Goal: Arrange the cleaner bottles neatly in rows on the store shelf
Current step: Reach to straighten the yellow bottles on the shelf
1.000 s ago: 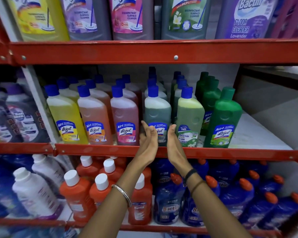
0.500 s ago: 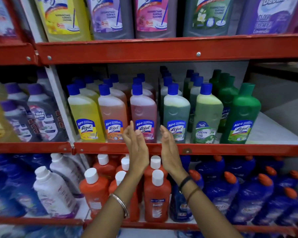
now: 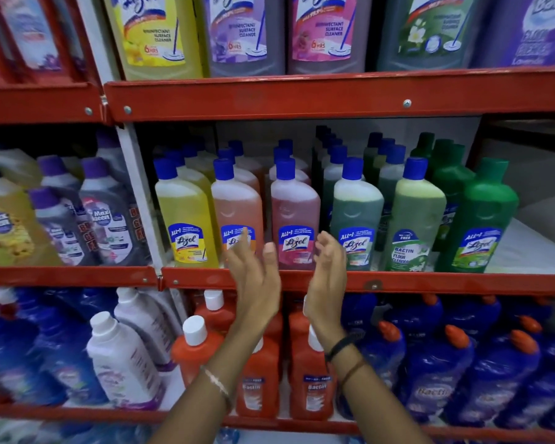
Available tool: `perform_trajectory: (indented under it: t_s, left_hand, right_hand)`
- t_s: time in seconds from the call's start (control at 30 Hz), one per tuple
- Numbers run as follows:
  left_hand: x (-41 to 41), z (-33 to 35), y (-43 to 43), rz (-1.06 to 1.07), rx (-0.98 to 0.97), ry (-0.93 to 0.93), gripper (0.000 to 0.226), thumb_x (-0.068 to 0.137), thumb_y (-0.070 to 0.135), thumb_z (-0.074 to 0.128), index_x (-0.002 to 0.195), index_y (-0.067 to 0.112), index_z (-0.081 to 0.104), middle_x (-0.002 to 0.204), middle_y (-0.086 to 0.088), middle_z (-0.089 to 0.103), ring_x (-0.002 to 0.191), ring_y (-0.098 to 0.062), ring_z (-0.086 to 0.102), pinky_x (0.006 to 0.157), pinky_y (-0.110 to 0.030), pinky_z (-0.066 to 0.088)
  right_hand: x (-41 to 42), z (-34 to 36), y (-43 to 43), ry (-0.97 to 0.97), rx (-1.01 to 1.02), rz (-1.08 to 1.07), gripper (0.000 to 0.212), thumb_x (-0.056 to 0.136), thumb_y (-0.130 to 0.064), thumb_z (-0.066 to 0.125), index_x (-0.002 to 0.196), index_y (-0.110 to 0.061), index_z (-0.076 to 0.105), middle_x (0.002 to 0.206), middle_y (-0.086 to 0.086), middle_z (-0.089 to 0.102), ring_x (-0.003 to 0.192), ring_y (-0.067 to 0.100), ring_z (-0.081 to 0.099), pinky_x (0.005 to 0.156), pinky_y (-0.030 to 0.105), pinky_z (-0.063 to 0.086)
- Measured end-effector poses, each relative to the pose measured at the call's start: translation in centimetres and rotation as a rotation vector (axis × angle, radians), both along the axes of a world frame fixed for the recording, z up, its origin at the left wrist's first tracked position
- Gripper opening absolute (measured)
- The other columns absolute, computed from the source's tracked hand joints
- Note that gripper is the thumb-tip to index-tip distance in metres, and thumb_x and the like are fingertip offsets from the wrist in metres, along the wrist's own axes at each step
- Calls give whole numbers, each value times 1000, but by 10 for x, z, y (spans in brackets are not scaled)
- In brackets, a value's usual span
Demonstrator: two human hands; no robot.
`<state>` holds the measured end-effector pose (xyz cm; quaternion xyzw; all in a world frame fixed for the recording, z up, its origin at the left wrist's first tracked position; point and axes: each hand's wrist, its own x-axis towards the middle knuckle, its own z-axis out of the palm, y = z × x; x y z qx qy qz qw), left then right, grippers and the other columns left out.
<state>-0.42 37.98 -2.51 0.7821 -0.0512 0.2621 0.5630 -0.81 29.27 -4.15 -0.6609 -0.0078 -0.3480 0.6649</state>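
Observation:
On the middle red shelf (image 3: 430,282) stand rows of cleaner bottles with blue caps: yellow (image 3: 185,216), orange (image 3: 236,206), pink (image 3: 295,213), dark green (image 3: 356,213) and pale green (image 3: 417,219), plus a solid green bottle (image 3: 484,219). My left hand (image 3: 257,270) is raised in front of the orange bottle, fingers apart, palm facing right. My right hand (image 3: 329,270) is held up between the pink and dark green bottles, palm facing left. Both hands frame the pink bottle without gripping it; whether they touch it is unclear.
Large cleaner jugs (image 3: 244,33) fill the upper shelf. Orange bottles (image 3: 258,373), white bottles (image 3: 122,357) and blue bottles (image 3: 430,373) sit on the lower shelf. Grey bottles with purple caps (image 3: 109,216) stand left of a white upright post (image 3: 141,200). Bare shelf surface (image 3: 539,248) lies right of the green bottles.
Both hands have shifted left along the shelf front, from around the dark green bottle to either side of the pink one. The view has moved left with them.

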Motion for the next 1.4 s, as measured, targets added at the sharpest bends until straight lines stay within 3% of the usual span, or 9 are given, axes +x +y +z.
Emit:
perform_trajectory:
  t_s: [0.1,0.27,0.4,0.53,0.67,0.73,1.0,1.3,1.4]
  left_hand:
    - [16,-13,26,129,-25,-65,71,86,59,21,141,14,21,144,-15,22,130,-9,16,106,-23,10]
    - [38,-22,50,-64,52,-24,88,73,79,5,144,28,-2,152,9,2,141,-5,-3,113,-25,0]
    - [42,-25,58,-139,101,19,91,70,79,6,144,27,-8,138,7,15,126,2,12,98,-1,6]
    - [41,-21,64,-141,148,44,85,76,76,10,144,28,-5,137,5,19,128,-3,18,102,-17,12]
    - [33,-26,79,118,130,-110,59,89,52,28,136,17,33,128,-12,37,124,-23,35,103,-25,22]
    - [36,-24,95,235,2,-168,59,87,51,27,131,13,38,128,-16,35,123,-25,36,107,-32,26]
    - [66,-25,136,67,91,-95,80,76,77,6,143,33,-1,150,9,8,144,-15,8,117,-34,11]
    - [76,-34,144,56,200,40,90,75,78,1,146,21,-3,150,-10,22,138,-19,26,109,-25,19]
    - [70,-25,139,71,165,83,75,85,66,9,145,23,-5,153,-9,17,141,-21,18,106,-23,9]
  right_hand:
    - [-6,-4,29,-46,-15,150,65,81,-73,24,119,-28,51,125,-3,57,120,13,52,103,30,40]
    - [24,4,55,335,-268,375,73,88,-60,16,147,-18,13,159,0,13,146,12,9,121,38,7]
    - [30,9,63,365,-286,331,98,69,-75,12,149,-18,5,160,3,7,147,17,5,120,37,5]
    - [30,4,64,369,-341,285,88,80,-73,17,147,-16,16,157,6,19,145,20,17,118,35,14]
    - [13,-3,77,83,-312,54,56,85,-59,27,113,-17,53,117,4,53,105,6,45,93,11,30]
    - [10,-4,89,75,-306,220,45,93,-46,31,118,-16,53,121,-5,51,111,0,42,95,1,23]
    - [39,10,131,444,-375,618,76,92,-58,18,148,-11,-4,160,3,-7,146,11,-7,115,26,-3]
    - [41,14,127,475,-439,585,78,91,-59,16,148,-7,3,160,9,2,147,18,0,117,31,2]
    - [37,17,124,411,-420,557,69,93,-56,19,143,-8,29,153,15,30,142,24,25,111,27,20]
